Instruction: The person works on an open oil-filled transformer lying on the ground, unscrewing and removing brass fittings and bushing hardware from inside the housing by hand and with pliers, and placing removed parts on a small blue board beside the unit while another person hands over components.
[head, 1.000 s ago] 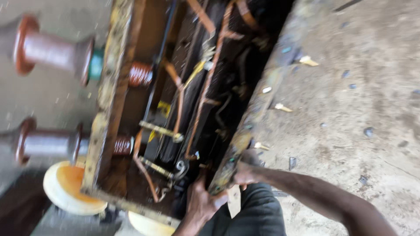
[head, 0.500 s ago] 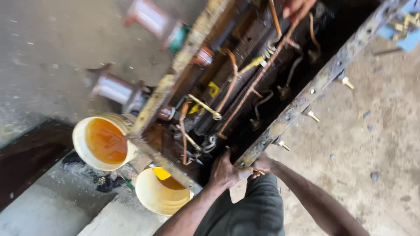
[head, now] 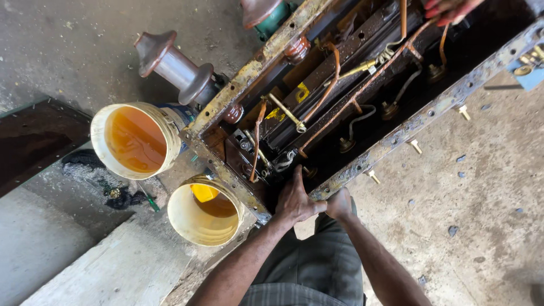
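Where both hands rest, rusty open tank (head: pixel 430 116), copper leads inside

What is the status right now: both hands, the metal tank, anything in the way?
Left hand flat on the tank rim's near corner, no grip. Right hand curled over the same rim. Copper leads crowd the inside; two oil buckets beside it.

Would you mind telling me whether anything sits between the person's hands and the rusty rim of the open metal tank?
Nothing visible does. The left hand lies flat on the tank's near corner, fingers reaching inside, and the right hand already grips the rusty rim. The copper leads lie deeper inside, away from both hands.
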`<state>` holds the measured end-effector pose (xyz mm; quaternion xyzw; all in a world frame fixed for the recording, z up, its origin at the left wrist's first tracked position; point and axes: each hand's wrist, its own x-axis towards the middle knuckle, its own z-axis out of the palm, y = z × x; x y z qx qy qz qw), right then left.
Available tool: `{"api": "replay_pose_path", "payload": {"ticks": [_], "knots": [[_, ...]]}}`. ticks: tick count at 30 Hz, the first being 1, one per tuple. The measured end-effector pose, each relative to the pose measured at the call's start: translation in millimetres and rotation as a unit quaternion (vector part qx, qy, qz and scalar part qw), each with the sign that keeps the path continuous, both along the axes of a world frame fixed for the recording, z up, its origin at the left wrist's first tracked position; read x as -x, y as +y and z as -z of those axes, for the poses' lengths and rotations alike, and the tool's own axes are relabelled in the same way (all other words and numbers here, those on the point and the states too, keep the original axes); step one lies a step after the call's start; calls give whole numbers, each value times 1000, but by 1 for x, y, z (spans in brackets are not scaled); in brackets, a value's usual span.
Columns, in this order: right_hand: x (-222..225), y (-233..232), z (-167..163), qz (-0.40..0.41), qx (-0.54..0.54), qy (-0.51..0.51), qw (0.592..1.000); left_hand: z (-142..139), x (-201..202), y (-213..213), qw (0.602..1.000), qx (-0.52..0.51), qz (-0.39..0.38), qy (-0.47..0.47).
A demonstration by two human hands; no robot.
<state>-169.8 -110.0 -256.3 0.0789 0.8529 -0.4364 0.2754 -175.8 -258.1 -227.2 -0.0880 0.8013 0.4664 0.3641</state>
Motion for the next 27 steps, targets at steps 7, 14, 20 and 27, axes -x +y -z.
{"api": "replay_pose_path", "payload": {"ticks": [7, 14, 20, 27], "knots": [[22, 0, -48, 82, 123, -307, 940, -47, 14, 1, 998, 65, 21, -2], [-7, 4, -92, -47, -153, 178, 971, -82, -12, -20, 991, -12, -84, 100], [44, 45, -163, 34, -93, 19, 995, -102, -28, -43, 986, -62, -131, 84], [184, 72, -198, 99, -48, 21, 994, -108, -17, -24, 972, -127, -183, 68]]}}
